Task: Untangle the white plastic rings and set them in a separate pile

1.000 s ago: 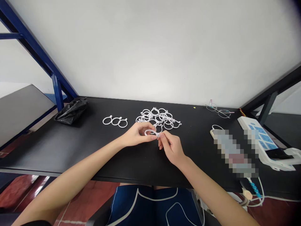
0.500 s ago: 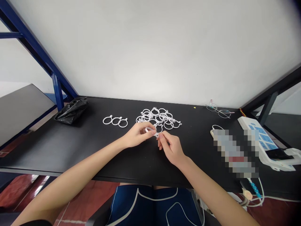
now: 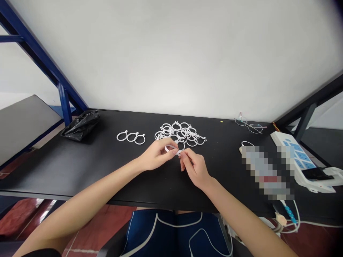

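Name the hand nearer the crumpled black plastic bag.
Left: the left hand is to the right of the bag; the right hand is farther right, beyond the left.

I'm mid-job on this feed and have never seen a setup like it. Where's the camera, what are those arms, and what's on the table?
There's no machine here: you see a person's bare hands, filmed from a camera worn on the head, looking forward and down. The left hand and right hand hold one white ring between them. On the black table, a pile of similar rings lies just beyond; three more rings lie to its left. Farther left is a black plastic bag; to the right, eyeglasses, a pixelated item and a white power strip.
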{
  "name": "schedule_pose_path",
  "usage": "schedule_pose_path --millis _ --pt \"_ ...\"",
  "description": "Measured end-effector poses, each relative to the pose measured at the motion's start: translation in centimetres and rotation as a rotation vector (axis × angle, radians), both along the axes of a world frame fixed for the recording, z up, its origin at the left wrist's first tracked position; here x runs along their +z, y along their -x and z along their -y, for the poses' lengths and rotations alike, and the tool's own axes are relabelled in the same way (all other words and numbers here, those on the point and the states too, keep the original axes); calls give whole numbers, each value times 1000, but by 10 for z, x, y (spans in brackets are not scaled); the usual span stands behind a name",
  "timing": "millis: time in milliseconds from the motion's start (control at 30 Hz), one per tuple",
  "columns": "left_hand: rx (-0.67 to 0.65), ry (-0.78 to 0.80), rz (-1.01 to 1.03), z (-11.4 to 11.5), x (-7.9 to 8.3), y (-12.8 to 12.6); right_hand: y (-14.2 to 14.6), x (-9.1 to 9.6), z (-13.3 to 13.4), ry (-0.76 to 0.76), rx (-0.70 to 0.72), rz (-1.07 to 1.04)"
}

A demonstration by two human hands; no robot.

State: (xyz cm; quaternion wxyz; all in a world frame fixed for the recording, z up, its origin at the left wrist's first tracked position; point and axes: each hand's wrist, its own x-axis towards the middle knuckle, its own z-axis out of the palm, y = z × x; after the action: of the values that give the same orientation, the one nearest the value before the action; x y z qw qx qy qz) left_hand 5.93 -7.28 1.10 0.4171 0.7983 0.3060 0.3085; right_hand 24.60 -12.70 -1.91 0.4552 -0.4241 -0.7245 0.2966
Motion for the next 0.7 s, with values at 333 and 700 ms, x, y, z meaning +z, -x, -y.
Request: schedule_pose_path --millis 333,700 --pt "-101 94 79 7 1 -2 3 -5 6 -15 14 -117" --pt "-117 8 43 3 6 2 0 -1 3 -32 26 -66"
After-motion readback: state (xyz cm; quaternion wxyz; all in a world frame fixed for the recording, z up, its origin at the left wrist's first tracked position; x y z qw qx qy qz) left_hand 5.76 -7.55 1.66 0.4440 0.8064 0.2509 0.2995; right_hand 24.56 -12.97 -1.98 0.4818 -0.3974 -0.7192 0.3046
